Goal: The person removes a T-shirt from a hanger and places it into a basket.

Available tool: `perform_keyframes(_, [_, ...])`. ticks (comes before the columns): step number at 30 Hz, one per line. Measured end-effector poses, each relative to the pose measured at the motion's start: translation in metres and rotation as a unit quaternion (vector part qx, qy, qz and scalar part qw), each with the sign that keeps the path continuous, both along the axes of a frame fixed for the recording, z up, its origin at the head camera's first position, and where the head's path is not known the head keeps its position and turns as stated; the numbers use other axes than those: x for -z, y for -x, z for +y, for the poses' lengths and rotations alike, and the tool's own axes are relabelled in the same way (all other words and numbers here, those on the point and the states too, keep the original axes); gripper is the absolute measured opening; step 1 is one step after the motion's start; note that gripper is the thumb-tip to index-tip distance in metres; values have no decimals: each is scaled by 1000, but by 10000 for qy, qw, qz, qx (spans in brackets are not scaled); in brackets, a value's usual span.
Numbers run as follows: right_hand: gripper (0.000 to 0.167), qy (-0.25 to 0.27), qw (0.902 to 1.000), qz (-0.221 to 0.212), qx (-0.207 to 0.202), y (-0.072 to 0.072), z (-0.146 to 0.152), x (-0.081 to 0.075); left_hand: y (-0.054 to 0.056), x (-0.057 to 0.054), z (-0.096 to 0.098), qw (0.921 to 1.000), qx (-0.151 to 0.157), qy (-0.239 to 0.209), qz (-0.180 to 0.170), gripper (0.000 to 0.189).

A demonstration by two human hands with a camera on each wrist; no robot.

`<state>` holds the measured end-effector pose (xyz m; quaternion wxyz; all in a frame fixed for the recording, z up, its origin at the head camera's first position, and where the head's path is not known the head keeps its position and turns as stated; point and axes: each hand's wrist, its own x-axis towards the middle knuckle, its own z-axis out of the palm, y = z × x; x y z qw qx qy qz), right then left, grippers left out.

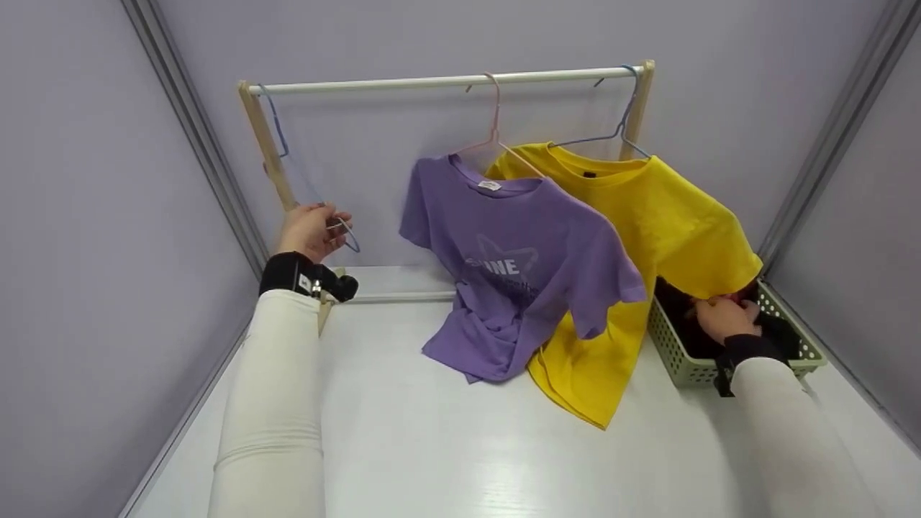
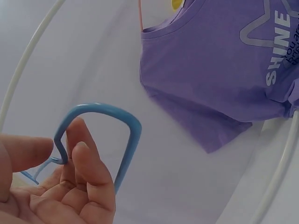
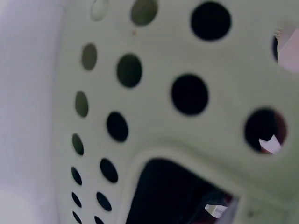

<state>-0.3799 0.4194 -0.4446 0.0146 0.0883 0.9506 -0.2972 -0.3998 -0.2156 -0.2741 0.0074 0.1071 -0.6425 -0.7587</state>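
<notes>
My left hand [image 1: 311,230] holds the end of a blue clothes hanger [image 2: 135,128], whose hook hangs on the left end of the rack's white bar [image 1: 374,84]. In the left wrist view, thumb and fingers close around its bent wire. At the far right, my right hand [image 1: 723,320] reaches down into a pale green basket [image 1: 673,345] of dark clothes [image 1: 781,334]. A bit of red cloth shows beside it, under the yellow sleeve. I cannot tell whether those fingers grip the cloth. The right wrist view shows mostly the basket's perforated wall [image 3: 154,116].
A purple T-shirt [image 1: 468,208] hangs on a pink hanger [image 1: 495,129] mid-bar. Behind it, a yellow T-shirt [image 1: 683,223] hangs on another blue hanger [image 1: 624,119], its sleeve draped over the basket's far edge. Pale walls stand on both sides of the white table [image 1: 432,446].
</notes>
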Motion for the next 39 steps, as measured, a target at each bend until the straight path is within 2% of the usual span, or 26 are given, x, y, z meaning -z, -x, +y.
perform_keyframes(3, [63, 440, 9936, 350, 976, -1, 0, -3, 1, 0, 1, 9999, -8, -95, -36, 15])
perform_keyframes(5, [61, 638, 9811, 826, 1627, -2, -2, -7, 1, 0, 2, 9999, -15, -91, -52, 25])
perform_keyframes(7, [57, 766, 9596, 1559, 2212, 0, -6, -12, 2, 0, 2, 9999, -10, -88, -61, 38])
perform_keyframes(9, [49, 857, 9308, 2419, 2603, 3, -14, -18, 3, 0, 1, 9999, 15, -121, -56, 48])
perform_keyframes(12, [40, 882, 8851, 3700, 2681, 11, -30, -32, 4, 0, 1, 9998, 43, -192, -34, 55])
perform_keyframes(14, [39, 886, 8667, 4270, 2421, 15, -45, -42, 4, 0, 1, 9997, 37, -245, -18, 56])
perform_keyframes(16, [39, 881, 8609, 4578, 2038, 18, -61, -53, 4, 0, 1, 9995, 28, -309, -1, 55])
perform_keyframes(20, [42, 673, 8705, 4688, 1341, 20, -93, -70, 3, 1, 3, 9987, -46, -500, -14, 34])
perform_keyframes(22, [44, 496, 8805, 4565, 1180, 18, -108, -76, 3, 0, 5, 9984, -84, -560, -41, 23])
perform_keyframes(24, [45, 312, 8863, 4512, 998, 18, -121, -81, 3, 0, 6, 9982, -127, -589, -61, 18])
perform_keyframes(26, [43, 226, 8935, 4426, 727, 18, -133, -86, 3, 0, 7, 9981, -154, -598, -84, 20])
perform_keyframes(29, [41, 343, 9055, 4228, 107, 20, -151, -93, 3, 1, 7, 9979, -173, -616, -113, 24])
perform_keyframes(32, [44, 515, 9242, 3760, -429, 21, -167, -101, 4, 1, 8, 9977, -189, -636, -125, 33])
perform_keyframes(34, [48, 554, 9383, 3361, -596, 22, -177, -106, 4, 1, 8, 9978, -179, -632, -117, 41])
perform_keyframes(36, [50, 536, 9482, 3058, -669, 23, -184, -111, 4, 1, 7, 9981, -165, -583, -96, 50])
perform_keyframes(39, [45, 480, 9517, 2927, -793, 26, -193, -116, 4, 1, 7, 9983, -161, -558, -34, 57])
